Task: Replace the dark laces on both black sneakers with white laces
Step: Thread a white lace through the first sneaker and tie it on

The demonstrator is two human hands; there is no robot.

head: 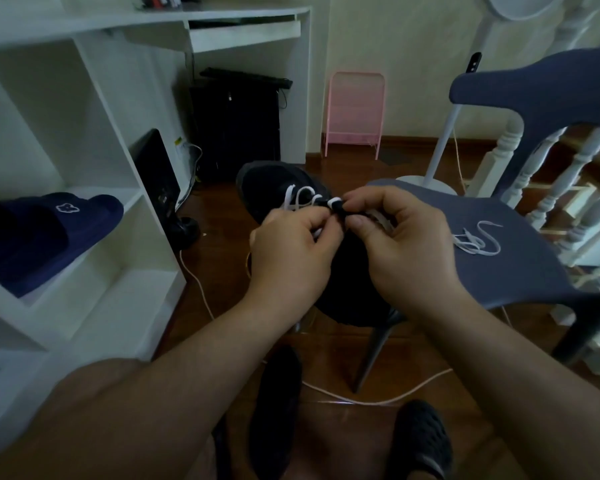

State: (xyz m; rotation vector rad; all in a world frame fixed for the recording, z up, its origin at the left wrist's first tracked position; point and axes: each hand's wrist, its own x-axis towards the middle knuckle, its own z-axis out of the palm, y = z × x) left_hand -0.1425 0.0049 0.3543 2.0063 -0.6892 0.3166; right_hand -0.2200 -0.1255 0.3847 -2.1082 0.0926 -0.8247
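**Hands threading a white lace through a black sneaker on a chair**

A blue-grey plastic chair (499,251) fills the right of the view, and everything here is placed relative to it. A black sneaker (274,181) rests at the seat's front left edge, its long axis running away from the person, toe at the far end. White lace (300,199) already crosses the eyelets nearer the toe. Both hands meet over the middle of the shoe. The left hand (291,247) pinches the lace close to an eyelet; the right hand (402,237) pinches the lace end just beside it, fingers curled. The next eyelets lie towards the person from both grips. A spare white lace (478,242) lies loose on the seat, right of the hands.
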